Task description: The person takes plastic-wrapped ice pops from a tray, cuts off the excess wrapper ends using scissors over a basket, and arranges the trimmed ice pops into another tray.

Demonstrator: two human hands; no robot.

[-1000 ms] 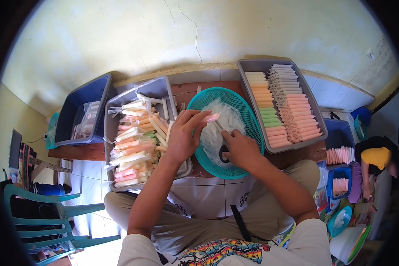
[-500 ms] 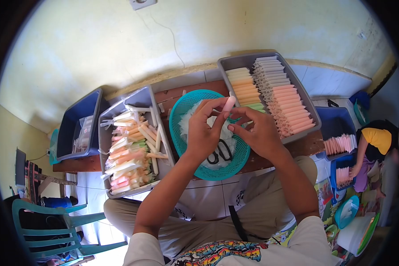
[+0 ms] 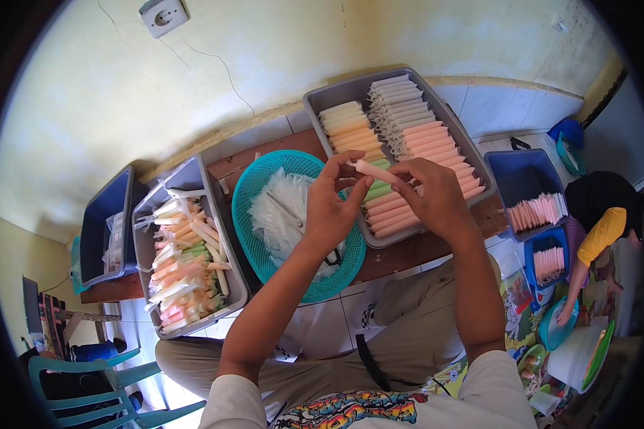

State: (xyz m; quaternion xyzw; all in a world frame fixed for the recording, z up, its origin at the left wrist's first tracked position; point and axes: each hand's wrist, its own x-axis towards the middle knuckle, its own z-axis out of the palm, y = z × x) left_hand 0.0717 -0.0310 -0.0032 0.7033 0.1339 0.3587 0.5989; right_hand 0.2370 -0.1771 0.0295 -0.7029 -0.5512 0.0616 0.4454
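Observation:
A pale pink ice pop in a clear plastic tube [image 3: 376, 172] lies almost level between my two hands. My left hand [image 3: 334, 204] pinches its left end, where the wrapper is twisted. Around its right end close the fingers of my right hand [image 3: 431, 191]. Both hands are over the near left corner of a grey tray [image 3: 465, 118] with rows of white, orange, green and pink ice pops. Below my left hand stands a turquoise mesh basket [image 3: 245, 229] holding clear plastic bags [image 3: 275, 214] and scissors [image 3: 333, 257] with black handles, partly hidden by my left hand.
Left of the basket, another grey tray [image 3: 242, 286] holds a loose heap of ice pops [image 3: 186, 264]. A dark blue bin [image 3: 96, 222] stands farther left. At right are blue bins [image 3: 511, 171] with pink ice pops and a person in a yellow sleeve [image 3: 602, 232]. A green chair [image 3: 86, 382] is lower left.
My hands have moved from over the basket to the right tray's corner. The ice pop has tipped from upright to nearly level. My view has turned, and the other person's hand has reached a teal basin.

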